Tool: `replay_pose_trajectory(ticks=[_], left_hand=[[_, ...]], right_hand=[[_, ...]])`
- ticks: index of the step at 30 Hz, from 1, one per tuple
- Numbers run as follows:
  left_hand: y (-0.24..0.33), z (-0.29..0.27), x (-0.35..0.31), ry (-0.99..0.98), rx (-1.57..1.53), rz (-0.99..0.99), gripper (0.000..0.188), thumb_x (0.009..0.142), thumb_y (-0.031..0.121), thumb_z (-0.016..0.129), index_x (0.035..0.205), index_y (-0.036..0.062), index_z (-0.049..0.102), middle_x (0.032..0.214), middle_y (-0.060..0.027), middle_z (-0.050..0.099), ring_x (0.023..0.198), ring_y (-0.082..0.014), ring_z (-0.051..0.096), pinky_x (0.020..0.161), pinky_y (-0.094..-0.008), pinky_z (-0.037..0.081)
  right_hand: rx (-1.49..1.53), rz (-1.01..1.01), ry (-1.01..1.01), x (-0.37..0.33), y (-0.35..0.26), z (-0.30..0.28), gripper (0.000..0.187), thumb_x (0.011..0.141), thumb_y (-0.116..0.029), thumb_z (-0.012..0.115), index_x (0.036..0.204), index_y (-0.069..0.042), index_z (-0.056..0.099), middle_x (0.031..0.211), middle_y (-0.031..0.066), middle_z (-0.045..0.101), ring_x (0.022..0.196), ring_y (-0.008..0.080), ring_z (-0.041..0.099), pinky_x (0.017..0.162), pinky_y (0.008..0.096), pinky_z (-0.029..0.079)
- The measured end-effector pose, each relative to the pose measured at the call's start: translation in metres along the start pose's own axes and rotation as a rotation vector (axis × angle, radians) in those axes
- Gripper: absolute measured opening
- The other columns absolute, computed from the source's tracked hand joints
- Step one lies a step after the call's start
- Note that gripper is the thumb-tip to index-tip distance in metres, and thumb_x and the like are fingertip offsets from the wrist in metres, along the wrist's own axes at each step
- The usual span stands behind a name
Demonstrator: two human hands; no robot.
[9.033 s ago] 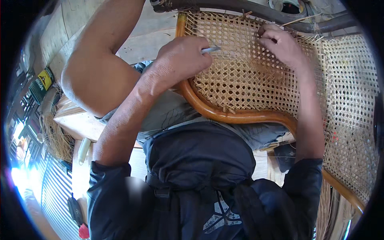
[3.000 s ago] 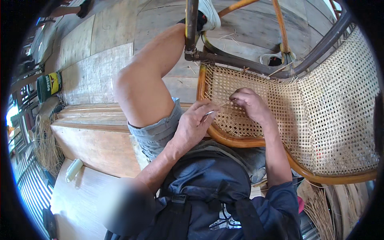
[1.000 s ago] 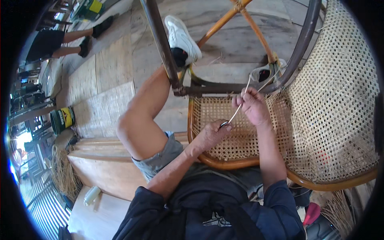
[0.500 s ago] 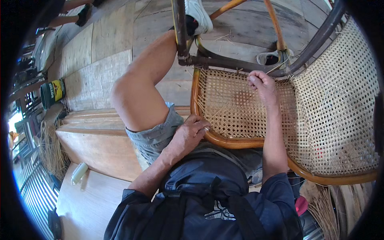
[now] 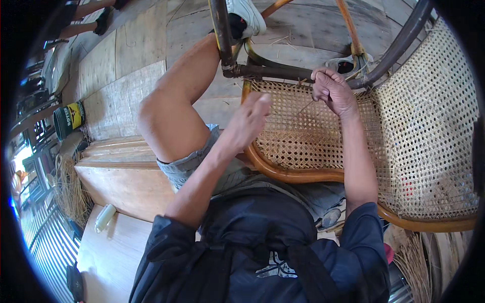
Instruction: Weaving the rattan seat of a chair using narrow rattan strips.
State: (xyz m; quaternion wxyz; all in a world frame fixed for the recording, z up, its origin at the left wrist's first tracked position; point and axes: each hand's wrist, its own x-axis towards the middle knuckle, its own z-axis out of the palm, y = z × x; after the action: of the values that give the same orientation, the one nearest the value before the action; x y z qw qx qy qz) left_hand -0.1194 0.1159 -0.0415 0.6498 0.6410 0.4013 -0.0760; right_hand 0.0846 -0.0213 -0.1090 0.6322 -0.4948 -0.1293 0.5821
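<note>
Lifting my left hand (image 5: 252, 112) over the left edge of the woven cane seat (image 5: 303, 146), I have its fingers curled inward; blur keeps me from telling whether they hold anything. Half a second ago it was down by the near left bend of the orange-brown rail (image 5: 303, 175); now it is higher and farther out. My right hand (image 5: 331, 92) is closed in a narrow pinch above the far side of the seat, a little farther away than it was, and a thin strand (image 5: 306, 107) seems to slant from its fingers toward the near left. From that shift I judge the strand is in mid-handling; whether it passes through the weave I cannot tell.

The seat lies just in front of my lap, the near rail by my thighs, and the woven backrest (image 5: 429, 126) rises from its right side. A dark pole (image 5: 278, 72) runs along the seat's far edge. Farther out, at left, sit a wooden box (image 5: 118, 189), a pale cylinder (image 5: 104, 218), a fibre bundle (image 5: 70, 192) and a green-and-yellow bucket (image 5: 63, 121); another person's legs (image 5: 83, 29) show at the far left.
</note>
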Motion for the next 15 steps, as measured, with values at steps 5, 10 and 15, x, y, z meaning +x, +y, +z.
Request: replay_pose_trajectory(ticks=[5,10,15], left_hand=[[-0.019,0.055,0.067,-0.347,0.203,0.074,0.023,0.091,0.023,0.041,0.087,0.003,0.053,0.068,-0.0036,0.051,0.052,-0.0097,0.049,0.044,-0.0259,0.041],[-0.01,0.08,0.079,-0.433,0.178,-0.266,0.02,0.089,0.021,0.045,0.087,0.004,0.055,0.066,-0.0034,0.055,0.049,-0.0111,0.053,0.04,-0.0247,0.041],[-0.015,0.061,0.07,-0.392,-0.18,-0.31,0.019,0.09,0.022,0.046,0.089,0.0052,0.056,0.069,-0.0024,0.057,0.052,-0.0098,0.054,0.041,-0.0231,0.042]], right_hand=[[0.182,-0.089,0.016,-0.007,0.008,-0.008,0.019,0.088,-0.021,0.057,0.089,-0.003,0.058,0.053,-0.0058,0.038,0.046,0.0039,0.034,0.047,0.0207,0.034],[-0.01,-0.179,-0.035,-0.02,-0.006,0.005,0.016,0.088,-0.016,0.056,0.089,0.0,0.059,0.055,-0.0013,0.045,0.048,0.008,0.043,0.047,0.0217,0.038],[-0.447,0.076,-0.125,-0.038,-0.036,0.022,0.014,0.087,-0.014,0.056,0.085,-0.003,0.064,0.063,0.0011,0.058,0.054,0.0084,0.054,0.049,0.0227,0.044]])
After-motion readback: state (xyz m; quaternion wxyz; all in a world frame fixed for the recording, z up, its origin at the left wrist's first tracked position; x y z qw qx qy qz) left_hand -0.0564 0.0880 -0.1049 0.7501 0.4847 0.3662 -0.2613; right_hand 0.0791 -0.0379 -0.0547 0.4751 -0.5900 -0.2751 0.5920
